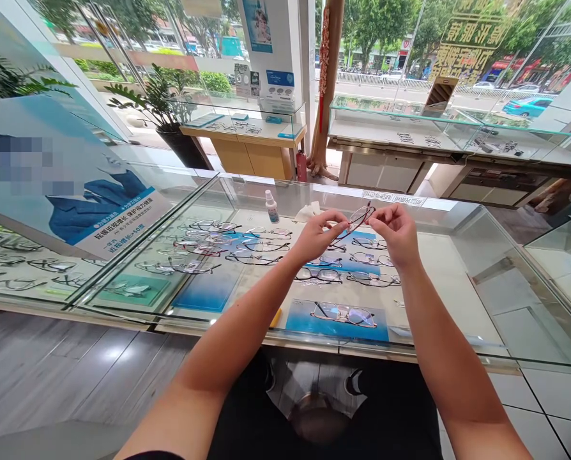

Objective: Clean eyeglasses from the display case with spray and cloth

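Note:
A pair of eyeglasses [362, 217] with a thin reddish-dark frame is raised above the glass counter, tilted between my two hands. My left hand [320, 235] pinches it at its left end, and my right hand [396, 231] has thumb and fingers closed at its other end. Fingers hide parts of the frame. Below my hands, several eyeglasses [320, 276] are laid in rows inside the case, some over blue cards. Nearer to me, another pair of eyeglasses [343, 314] rests over a blue card [299, 316]. White crumpled tissue [307, 213] is just beyond my left hand.
A small white spray bottle [271, 207] stands left of my hands. The glass display counter [338, 348] spans the front, with a large poster [98, 191] at left. Further display cases [386, 137] and a potted plant [170, 118] stand by the windows.

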Motion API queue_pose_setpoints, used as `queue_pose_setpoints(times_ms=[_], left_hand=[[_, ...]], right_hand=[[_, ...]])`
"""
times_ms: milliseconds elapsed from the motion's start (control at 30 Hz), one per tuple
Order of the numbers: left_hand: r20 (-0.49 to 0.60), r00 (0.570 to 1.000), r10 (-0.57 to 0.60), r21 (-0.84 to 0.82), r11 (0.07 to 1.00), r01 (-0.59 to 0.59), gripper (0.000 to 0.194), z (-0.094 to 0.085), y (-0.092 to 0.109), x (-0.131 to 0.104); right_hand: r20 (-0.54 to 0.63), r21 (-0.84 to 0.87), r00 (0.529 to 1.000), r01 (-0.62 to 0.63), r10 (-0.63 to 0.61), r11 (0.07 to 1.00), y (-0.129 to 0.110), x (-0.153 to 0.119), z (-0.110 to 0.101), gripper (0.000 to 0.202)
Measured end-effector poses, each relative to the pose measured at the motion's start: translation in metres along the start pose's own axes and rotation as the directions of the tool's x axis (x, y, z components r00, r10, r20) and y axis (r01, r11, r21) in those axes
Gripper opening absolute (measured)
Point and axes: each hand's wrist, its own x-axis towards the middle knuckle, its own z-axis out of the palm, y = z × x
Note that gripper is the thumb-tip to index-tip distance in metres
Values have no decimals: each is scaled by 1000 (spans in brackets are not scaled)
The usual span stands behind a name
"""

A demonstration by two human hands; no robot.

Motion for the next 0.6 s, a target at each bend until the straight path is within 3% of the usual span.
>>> queue_pose_setpoints(times_ms=[367, 600], left_hand=[[14, 1000, -1, -3, 1000, 1, 28, 2, 0, -1], [10, 1000, -14, -93, 996, 15, 31, 4, -4, 0]], right_hand=[[-21, -26, 1000, 16, -16, 1000, 7, 2, -2, 44], [8, -24, 1000, 17, -17, 1000, 6, 1, -1, 43]])
